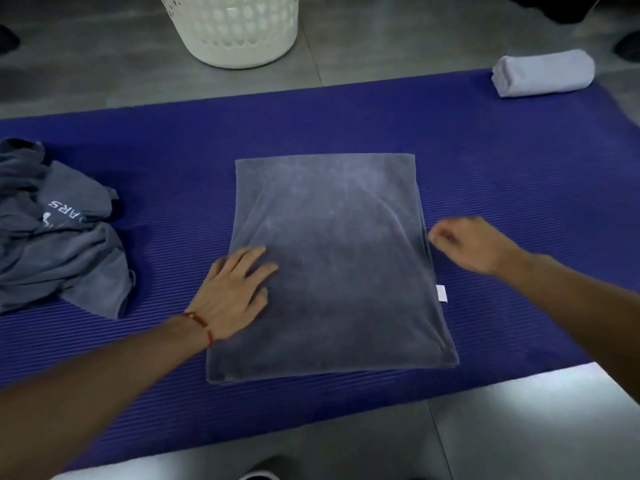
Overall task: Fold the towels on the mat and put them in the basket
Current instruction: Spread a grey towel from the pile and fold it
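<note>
Your left hand (235, 289) lies flat, fingers straight, pinning the folded grey towel (332, 268) to the purple mat (485, 161). Right hand (474, 244), loosely curled at its right edge; grip unclear. Basket (239, 32) well beyond both hands.

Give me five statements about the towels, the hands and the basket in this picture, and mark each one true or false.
1. The left hand lies flat on the folded grey towel. True.
2. The folded grey towel is already in the basket. False: it lies on the purple mat, and the basket stands on the floor beyond the mat.
3. A crumpled grey towel lies on the mat to the left. True.
4. The right hand holds the rolled white towel. False: that towel sits alone at the mat's far right corner; the right hand is at the folded towel's right edge.
5. The left wrist is bare. False: it wears a red thread band.
</note>
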Motion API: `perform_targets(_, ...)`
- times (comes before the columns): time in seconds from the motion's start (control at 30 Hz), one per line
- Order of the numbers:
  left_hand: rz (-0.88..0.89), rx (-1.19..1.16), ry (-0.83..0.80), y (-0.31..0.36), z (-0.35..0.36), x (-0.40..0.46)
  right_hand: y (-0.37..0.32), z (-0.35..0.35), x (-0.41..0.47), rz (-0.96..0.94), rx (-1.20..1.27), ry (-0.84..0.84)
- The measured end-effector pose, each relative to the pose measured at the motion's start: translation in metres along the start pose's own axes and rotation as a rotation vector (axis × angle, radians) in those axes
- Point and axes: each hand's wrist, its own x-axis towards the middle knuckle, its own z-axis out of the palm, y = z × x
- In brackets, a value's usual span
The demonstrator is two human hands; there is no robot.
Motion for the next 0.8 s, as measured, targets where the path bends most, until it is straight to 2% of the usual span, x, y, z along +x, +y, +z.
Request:
perform_targets(0.17, -0.199, 0.018, -0.076, 0.044, 0.034, 0.079, -0.009, -0.008, 0.091, 0.261, 0.173, 0.084)
perform_targets(0.27, -0.217, 0.067, -0.029, 0.048, 0.047, 0.076, -0.008, 0.001, 0.137, 0.391, 0.254, 0.117)
perform_targets(0.47, -0.204, 0.070, -0.035, 0.047, 0.046, 0.080, 0.002, 0.012, 0.211, 0.609, 0.421, 0.241)
perform_targets(0.53, -0.203, 0.082, -0.045, 0.046, 0.045, 0.080, -0.003, 0.007, 0.217, 0.582, 0.493, 0.246)
perform_targets(0.6, -0.206, 0.098, -0.035, 0.045, 0.047, 0.080, -0.008, 0.004, 0.218, 0.475, 0.493, 0.255)
perform_targets(0.8, -0.212, 0.120, -0.019, 0.045, 0.048, 0.080, 0.003, -0.008, 0.220, 0.338, 0.517, 0.368)
